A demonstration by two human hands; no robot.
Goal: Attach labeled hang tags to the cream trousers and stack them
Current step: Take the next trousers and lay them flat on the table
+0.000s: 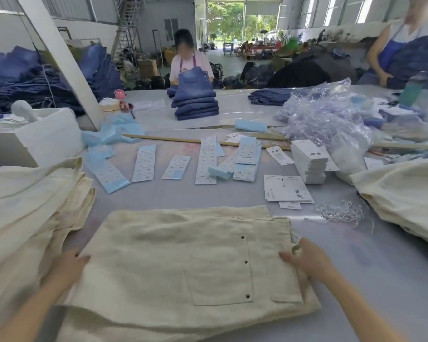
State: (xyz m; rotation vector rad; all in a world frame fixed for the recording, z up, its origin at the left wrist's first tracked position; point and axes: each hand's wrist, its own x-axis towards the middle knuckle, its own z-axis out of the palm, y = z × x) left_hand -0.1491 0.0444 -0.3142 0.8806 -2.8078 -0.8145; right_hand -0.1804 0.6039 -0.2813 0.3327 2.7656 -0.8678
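A folded pair of cream trousers [178,257] lies on the grey table right in front of me, back pocket and dark rivets facing up. My left hand [71,266] grips its left edge, fingers tucked under the fabric. My right hand [304,260] holds the right edge at the waistband, thumb on top. A stack of white hang tags [309,160] stands beyond, with loose tags [288,192] lying flat nearer me. Several strips of blue-and-white label stickers [205,159] are spread across the middle of the table.
Cream trousers are piled at my left [27,201] and at the right edge [403,193]. White strings [339,213] lie near the loose tags. A bag of clear plastic fasteners [324,114] and a wooden stick [178,139] lie farther back. Two people handle blue jeans [195,102] across the table.
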